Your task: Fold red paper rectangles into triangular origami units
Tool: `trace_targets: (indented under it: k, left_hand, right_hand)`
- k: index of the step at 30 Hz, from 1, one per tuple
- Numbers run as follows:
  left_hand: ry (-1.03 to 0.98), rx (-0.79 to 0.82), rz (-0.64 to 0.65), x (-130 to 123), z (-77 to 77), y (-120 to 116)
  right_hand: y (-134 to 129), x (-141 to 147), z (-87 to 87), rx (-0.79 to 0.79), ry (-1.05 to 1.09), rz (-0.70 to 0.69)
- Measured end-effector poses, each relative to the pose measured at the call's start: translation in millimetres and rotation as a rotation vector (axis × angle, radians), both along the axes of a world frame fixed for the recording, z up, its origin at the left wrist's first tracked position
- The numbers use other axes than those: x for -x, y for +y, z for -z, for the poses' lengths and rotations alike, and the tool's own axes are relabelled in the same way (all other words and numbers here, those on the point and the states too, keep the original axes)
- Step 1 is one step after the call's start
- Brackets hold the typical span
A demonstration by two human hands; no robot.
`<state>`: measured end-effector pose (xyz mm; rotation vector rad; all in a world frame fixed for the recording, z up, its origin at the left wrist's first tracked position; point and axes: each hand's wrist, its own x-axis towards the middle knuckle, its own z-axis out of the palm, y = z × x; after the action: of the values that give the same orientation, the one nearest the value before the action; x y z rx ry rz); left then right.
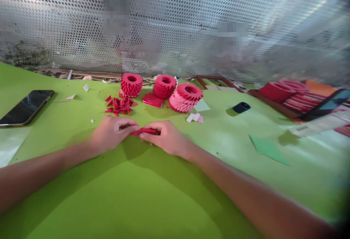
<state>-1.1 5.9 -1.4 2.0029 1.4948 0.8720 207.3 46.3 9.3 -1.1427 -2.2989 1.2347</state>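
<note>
**Figure.** Two bare hands at work on a green surface (82, 199). Foreground: the left hand (113, 134) and right hand (166, 137) meet at centre, their fingers (131, 125) curled and pressed together, pinching a narrow strip of red paper (143, 132) from either end. The step in hand appears to be folding this strip; a further crease would call for a steady pinch on both sides.

Middle ground: one pile of small folded red paper triangles (120, 105), too overlapped to count; one stack of red paper squares (152, 100); three ring-shaped paper assemblies (165, 86), the rightmost red over pink; one green paper diamond (269, 150); one black roll of tape (241, 107); and one smartphone (26, 107) at far left.

Background: a wooden tray (273, 109) holds further red paper rings, number unclear, before a perforated metal sheet (175, 23).
</note>
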Motion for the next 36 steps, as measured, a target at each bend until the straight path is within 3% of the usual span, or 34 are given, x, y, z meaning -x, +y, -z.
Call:
trace_targets:
  k: [5,11,20,29,36]
  left_hand:
    - [-0.098,0.085,0.001,0.4,-2.7,3.3]
    - [-0.203,0.220,0.110,2.5,2.3,7.0]
    - [-0.161,0.185,0.078,-0.6,-1.2,5.2]
    - [-0.192,0.237,-0.065,2.3,-3.4,6.4]
    - [-0.128,0.172,0.078,-1.4,-2.0,7.5]
  right_hand:
    - [0.9,-0.1,-2.5,0.034,0.006,0.023]
    - [1.2,-0.1,-6.2,0.042,0.013,0.028]
    - [2.3,0.6,-2.6,0.037,0.021,0.023]
    - [11.0,-6.6,-11.8,-0.009,0.017,0.075]
    - [9.1,-4.9,-3.5,0.009,0.089,0.036]
